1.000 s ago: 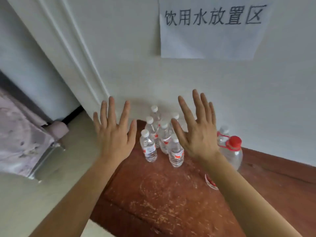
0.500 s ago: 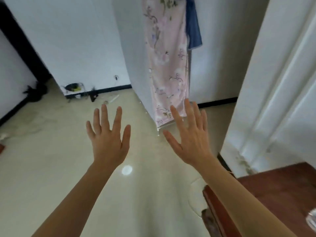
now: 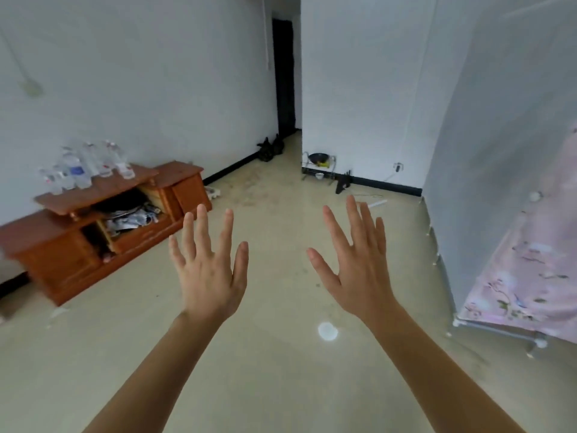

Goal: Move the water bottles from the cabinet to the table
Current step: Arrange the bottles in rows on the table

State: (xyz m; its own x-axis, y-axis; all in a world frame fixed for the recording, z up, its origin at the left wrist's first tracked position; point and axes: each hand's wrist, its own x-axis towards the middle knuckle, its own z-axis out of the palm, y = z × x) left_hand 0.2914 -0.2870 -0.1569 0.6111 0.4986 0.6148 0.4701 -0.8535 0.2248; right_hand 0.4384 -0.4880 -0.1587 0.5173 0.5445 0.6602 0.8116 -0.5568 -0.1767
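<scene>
Both hands hold nothing: the left hand [image 3: 207, 276] and the right hand [image 3: 359, 270] are raised in front of the camera, backs toward it, fingers straight and spread, with a gap of floor between them.

The water bottles [image 3: 84, 170] stand in a cluster at the far left, upright on the raised top of a low wooden cabinet [image 3: 59, 260] set against the left wall. They are clear plastic and blurred, so their count is hard to tell; one has a blue label. Below them an open compartment holds a heap of papers or wrappers [image 3: 131, 218].

Pale glossy floor [image 3: 281, 385] fills the middle of the room, with a round spot of reflected light [image 3: 327, 331] near the right forearm. Farther off, a dark doorway [image 3: 283, 76] opens between white walls, with black bags [image 3: 270, 148] at its foot. To its right a wire rack [image 3: 318, 165] holds a dark bowl. At the near right stands a fabric wardrobe with a pink floral cover [image 3: 530, 276].
</scene>
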